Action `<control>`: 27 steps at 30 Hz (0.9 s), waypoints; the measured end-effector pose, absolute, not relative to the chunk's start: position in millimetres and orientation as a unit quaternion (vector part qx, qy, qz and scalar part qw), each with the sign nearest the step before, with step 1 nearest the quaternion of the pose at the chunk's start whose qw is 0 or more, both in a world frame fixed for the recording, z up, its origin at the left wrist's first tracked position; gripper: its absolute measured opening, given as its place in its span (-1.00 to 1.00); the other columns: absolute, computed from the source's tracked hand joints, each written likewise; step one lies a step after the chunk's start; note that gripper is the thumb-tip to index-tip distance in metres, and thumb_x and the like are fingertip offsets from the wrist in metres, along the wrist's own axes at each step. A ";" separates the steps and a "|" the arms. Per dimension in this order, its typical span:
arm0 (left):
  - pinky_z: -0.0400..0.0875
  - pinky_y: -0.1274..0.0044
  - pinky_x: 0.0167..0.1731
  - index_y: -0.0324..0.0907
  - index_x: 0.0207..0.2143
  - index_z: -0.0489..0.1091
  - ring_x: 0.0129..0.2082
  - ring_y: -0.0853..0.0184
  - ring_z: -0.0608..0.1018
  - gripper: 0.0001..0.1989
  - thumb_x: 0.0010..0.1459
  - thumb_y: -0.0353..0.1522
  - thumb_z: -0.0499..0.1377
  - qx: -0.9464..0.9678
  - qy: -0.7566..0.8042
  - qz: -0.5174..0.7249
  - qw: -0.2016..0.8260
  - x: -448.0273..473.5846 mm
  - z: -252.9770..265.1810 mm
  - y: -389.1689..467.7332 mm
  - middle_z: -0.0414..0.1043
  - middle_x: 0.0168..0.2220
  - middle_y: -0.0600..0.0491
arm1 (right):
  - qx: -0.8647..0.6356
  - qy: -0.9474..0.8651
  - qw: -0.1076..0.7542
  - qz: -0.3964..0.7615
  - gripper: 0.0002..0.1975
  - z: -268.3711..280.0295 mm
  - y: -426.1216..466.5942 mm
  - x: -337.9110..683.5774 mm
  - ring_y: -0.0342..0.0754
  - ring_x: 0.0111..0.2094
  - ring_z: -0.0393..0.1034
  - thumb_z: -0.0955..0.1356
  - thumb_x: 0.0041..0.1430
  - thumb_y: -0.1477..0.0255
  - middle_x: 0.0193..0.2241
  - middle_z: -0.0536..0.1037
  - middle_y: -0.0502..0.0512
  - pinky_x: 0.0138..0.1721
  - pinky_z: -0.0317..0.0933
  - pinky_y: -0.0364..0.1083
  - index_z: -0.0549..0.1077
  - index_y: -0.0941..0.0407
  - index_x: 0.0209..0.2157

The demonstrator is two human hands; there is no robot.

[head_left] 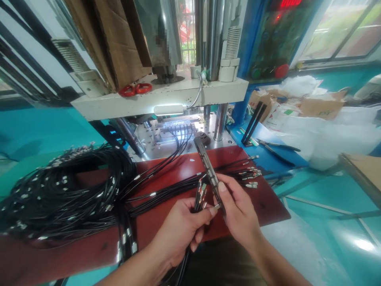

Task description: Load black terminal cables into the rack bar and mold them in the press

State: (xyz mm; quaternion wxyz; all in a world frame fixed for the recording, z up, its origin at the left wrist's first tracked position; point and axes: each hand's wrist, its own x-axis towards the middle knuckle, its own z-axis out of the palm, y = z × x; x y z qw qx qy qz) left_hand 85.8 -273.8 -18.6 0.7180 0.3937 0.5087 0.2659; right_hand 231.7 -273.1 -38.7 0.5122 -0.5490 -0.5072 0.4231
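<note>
My left hand (186, 224) is closed around a small bunch of black cables (200, 196) with bare metal connector ends pointing up. Its thumb and fingertips meet the lower end of a long, narrow metal bar (207, 165) with slots along its face. My right hand (239, 208) grips that bar near its lower end, tilted with the top leaning left. Behind the bar, more black cables (169, 188) lie across the dark red board (262, 210), their metal connectors (251, 173) at the right.
A press with a white plate (160, 95) stands ahead, cables running into its lit lower mold (177, 129). Coiled black cables (68, 190) fill the left. Red-handled scissors (135, 89) rest on the plate. Pliers (278, 151) lie on a blue surface at right, near plastic bags (330, 135).
</note>
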 end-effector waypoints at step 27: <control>0.37 0.58 -0.45 -0.29 -0.18 0.40 -0.53 0.46 0.42 -0.70 0.00 -0.41 0.30 0.349 0.433 0.264 0.788 62.6 -13.1 -258.8 0.35 -0.50 0.06 | -0.593 -0.518 0.492 0.371 -0.71 -35.9 -280.7 240.4 -0.05 -0.28 0.39 0.21 0.28 0.25 -0.29 0.51 0.03 -0.28 0.28 -0.11 0.38 0.01 -0.03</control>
